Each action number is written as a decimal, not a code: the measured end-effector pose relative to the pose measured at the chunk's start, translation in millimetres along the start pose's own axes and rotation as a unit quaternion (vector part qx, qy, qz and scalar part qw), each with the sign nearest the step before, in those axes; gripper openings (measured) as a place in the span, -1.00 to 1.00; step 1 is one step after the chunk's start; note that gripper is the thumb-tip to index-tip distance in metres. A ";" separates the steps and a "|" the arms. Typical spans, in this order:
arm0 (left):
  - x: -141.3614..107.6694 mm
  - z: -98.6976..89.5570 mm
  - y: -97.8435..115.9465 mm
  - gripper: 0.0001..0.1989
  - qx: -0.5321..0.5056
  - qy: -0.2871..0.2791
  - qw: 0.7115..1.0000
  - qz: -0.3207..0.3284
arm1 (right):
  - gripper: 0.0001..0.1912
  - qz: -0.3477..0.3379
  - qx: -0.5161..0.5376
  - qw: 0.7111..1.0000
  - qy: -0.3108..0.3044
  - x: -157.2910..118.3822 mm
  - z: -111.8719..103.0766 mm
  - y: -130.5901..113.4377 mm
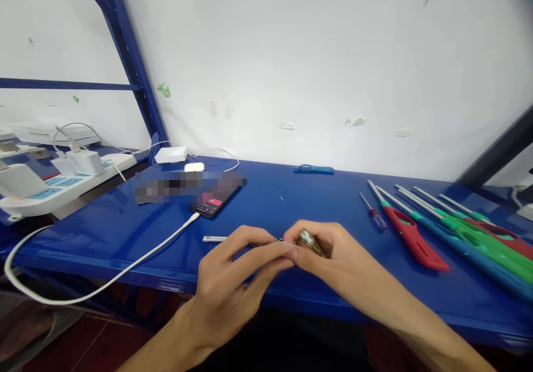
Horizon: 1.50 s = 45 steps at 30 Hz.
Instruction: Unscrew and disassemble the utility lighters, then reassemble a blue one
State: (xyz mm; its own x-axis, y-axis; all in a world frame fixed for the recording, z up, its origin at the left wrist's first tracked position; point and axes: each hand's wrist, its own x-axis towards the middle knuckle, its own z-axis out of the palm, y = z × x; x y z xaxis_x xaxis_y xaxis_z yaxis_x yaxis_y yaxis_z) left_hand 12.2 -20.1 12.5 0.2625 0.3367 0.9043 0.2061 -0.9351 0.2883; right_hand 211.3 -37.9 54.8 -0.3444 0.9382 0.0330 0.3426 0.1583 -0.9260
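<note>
Bare forearms [162, 336] come in nearest, well on the near side of the phone [214, 200]. The left hand [231, 277] is directly in front of the phone; the right hand [331, 264] is nearer and to the phone's right, and the two touch at the fingertips. The left grip looks narrow, curled about a metal rod [214, 239] whose end shows just in front of the phone. The right grip is narrow too, closed round a brownish see-through piece [310, 242]. Fingers hide whether rod and piece are joined.

The work looks partway through: the rod and piece are between the hands, with no coloured body visible on them. Well to the phone's right, the red lighter [410, 236] and further lighters [470, 252] look whole, each rod meeting a coloured body. What remains at the fingertips cannot be told.

Between phone and lighters, a screwdriver [377, 216] lies untouched on the blue tabletop [266, 180], and a tiny sliver [281, 199] sits nearer the phone. Beyond the phone are a white case [194, 167], a white box [171, 154] and, off to the right, a flat blue piece [314, 169] near the wall [291, 55].
</note>
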 end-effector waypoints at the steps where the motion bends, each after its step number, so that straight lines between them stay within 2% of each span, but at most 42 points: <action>1: 0.0 0.1 1.3 -0.71 -0.008 0.004 1.000 -0.003 | -0.68 0.006 0.021 1.000 -0.002 -2.3 3.0 2.7; 6: -3.3 3.3 -1.4 -0.75 -0.027 0.011 0.998 -0.057 | -0.69 0.013 0.074 0.997 -0.004 -1.1 3.8 14.8; 12: -2.9 7.1 -7.7 -0.86 -0.050 0.021 0.991 -0.122 | -0.70 0.021 0.074 0.997 0.009 -0.3 4.2 18.4; 26: -2.2 6.7 -8.0 -0.88 -0.062 0.008 0.987 -0.151 | -0.75 0.026 0.033 0.998 0.041 1.3 0.9 20.1; 30: -3.2 7.1 -9.6 -0.87 -0.096 0.001 0.981 -0.169 | -0.71 0.015 -0.011 0.998 0.059 -0.6 -1.0 18.3; 33: -3.5 7.5 -10.4 -0.86 -0.091 0.001 0.980 -0.179 | -0.64 0.003 -0.031 0.998 0.048 -3.6 -3.7 14.3; 38: -2.8 7.4 -8.3 -0.87 -0.076 0.003 0.972 -0.221 | -0.52 0.040 -0.065 0.997 0.021 -12.1 -4.2 12.5; 42: -3.5 8.1 -8.7 -0.86 -0.096 -0.010 0.955 -0.282 | -0.58 -0.020 -0.154 0.987 0.048 -13.6 0.7 18.4; 45: -4.4 8.3 -10.7 -0.88 -0.123 -0.022 0.947 -0.297 | -0.62 -0.060 -0.189 0.979 0.053 -10.7 4.0 19.2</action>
State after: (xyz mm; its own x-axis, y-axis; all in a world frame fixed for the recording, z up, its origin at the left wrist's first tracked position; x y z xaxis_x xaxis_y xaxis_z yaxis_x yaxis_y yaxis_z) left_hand 16.6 -10.7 2.7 0.2092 0.8103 0.5475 0.1053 -0.5753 0.8112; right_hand 218.0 -46.2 35.2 -0.3169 0.9293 0.1895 0.6110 0.3528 -0.7087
